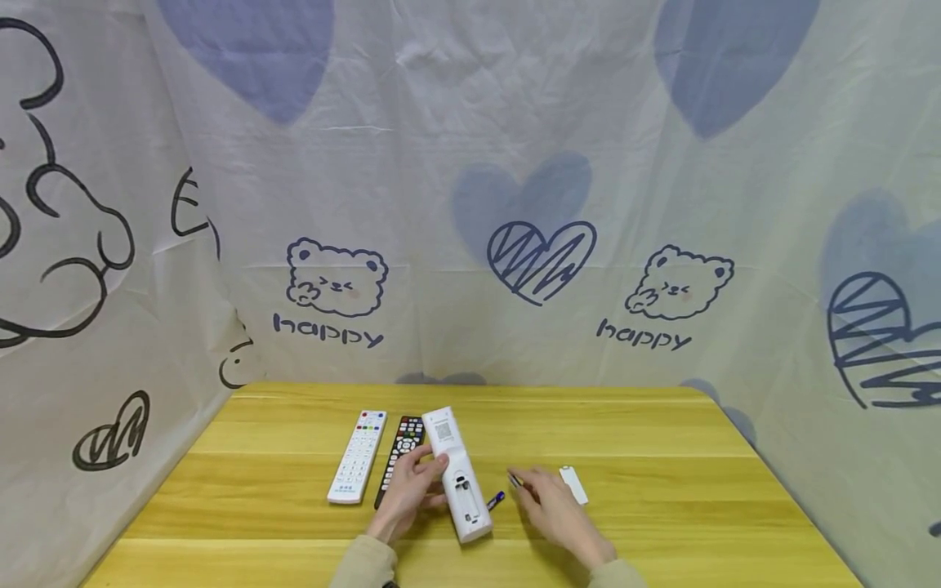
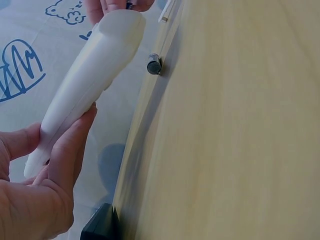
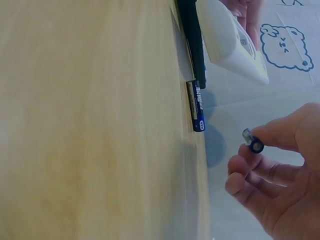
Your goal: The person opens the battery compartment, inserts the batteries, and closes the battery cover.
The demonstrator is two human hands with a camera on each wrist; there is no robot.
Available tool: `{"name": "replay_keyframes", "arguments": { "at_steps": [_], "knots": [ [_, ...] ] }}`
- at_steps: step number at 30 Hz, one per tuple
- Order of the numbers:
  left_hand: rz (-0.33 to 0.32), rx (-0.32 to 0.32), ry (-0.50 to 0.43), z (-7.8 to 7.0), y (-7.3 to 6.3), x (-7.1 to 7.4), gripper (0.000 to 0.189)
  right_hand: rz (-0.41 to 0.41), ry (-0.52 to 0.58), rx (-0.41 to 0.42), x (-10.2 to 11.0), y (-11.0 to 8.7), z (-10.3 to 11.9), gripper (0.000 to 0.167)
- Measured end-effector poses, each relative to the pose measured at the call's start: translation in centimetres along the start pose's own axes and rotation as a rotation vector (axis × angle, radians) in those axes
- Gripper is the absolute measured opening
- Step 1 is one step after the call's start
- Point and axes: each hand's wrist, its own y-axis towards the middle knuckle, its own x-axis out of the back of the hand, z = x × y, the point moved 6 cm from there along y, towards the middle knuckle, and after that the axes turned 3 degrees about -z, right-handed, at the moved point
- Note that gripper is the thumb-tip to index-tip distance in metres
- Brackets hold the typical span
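Note:
My left hand point(image 1: 404, 494) grips a white remote control point(image 1: 450, 451), back side up and tilted above the table. Its battery compartment point(image 1: 466, 500) is uncovered, with metal contacts showing. In the left wrist view, thumb and fingers hold the remote point(image 2: 87, 82) by one end. To its right, my right hand point(image 1: 553, 510) pinches a small battery point(image 3: 254, 142) between thumb and fingers, apart from the remote. A second battery, blue and black point(image 3: 196, 106), lies on the table between the remote and the right hand. The white battery cover point(image 1: 573, 484) rests just beyond the right hand.
A white remote point(image 1: 358, 457) lies face up at the left. Beside it, a black remote point(image 1: 404, 445) is partly hidden by the left hand. The wooden table point(image 1: 662, 457) meets a printed cloth point(image 1: 441, 327) at its back edge.

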Motion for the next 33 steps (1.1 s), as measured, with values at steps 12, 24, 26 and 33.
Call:
{"name": "replay_keyframes", "arguments": {
  "at_steps": [12,24,26,33],
  "knots": [
    [0.009,-0.002,-0.039,0.1,0.2,-0.2,0.054,-0.140,0.185,0.165,0.4,0.5,1.5,0.013],
    [-0.004,-0.010,-0.060,0.2,0.2,-0.3,0.048,-0.192,0.272,0.359,0.7,0.2,2.8,0.004],
    [-0.008,-0.008,-0.060,0.2,0.3,-0.3,0.048,-0.190,0.276,0.364,0.6,0.2,2.8,0.003],
    [-0.007,-0.006,-0.068,0.3,0.3,-0.4,0.050,-0.200,0.262,0.372,0.6,0.1,2.9,0.003]
  ]
}}
